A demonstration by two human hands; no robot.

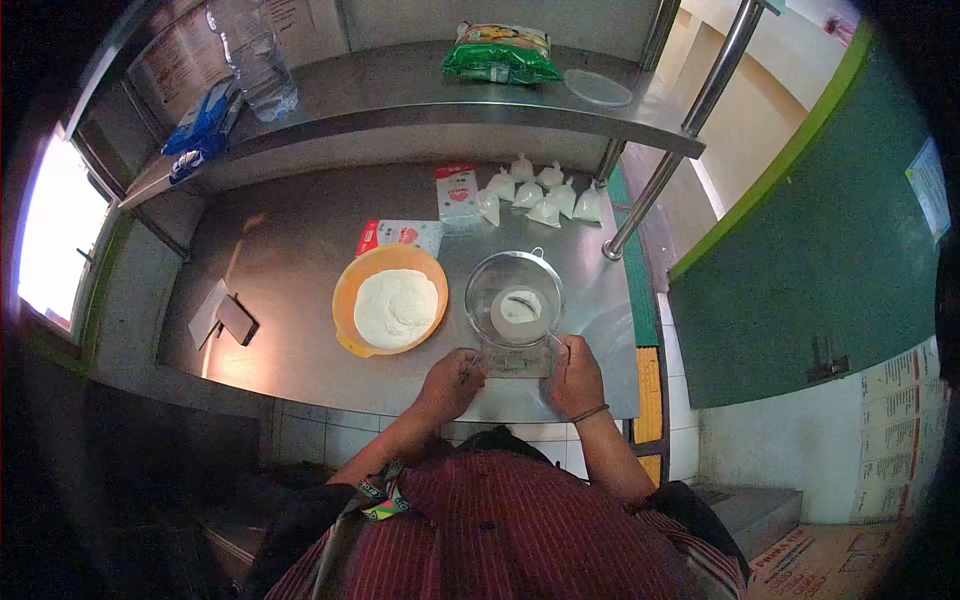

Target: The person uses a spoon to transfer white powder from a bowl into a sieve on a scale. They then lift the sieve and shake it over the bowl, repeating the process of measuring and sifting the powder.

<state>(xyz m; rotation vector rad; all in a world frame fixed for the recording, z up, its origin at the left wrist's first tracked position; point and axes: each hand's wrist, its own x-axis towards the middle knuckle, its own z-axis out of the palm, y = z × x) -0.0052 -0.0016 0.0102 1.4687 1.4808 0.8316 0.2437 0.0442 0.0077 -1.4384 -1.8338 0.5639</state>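
Observation:
A round metal sieve (481,318) sits on the steel counter in front of me, its small wire loop pointing away. White powder (520,306) shows in the middle of it. My left hand (457,384) is closed just off the sieve's near left edge, and my right hand (578,378) is closed with its fingertips right at the near right rim. I cannot tell what the fingers pinch. To the left of the sieve stands an orange plastic bowl (343,313) holding a heap of white flour (398,307).
Behind the sieve several small tied bags of white powder (546,208) stand grouped. Two red-and-white packets (457,192) lie near the bowl. A dark phone-like object (237,319) is at left. The overhead shelf (380,98) carries a green bag (500,55) and a clear bottle (255,65).

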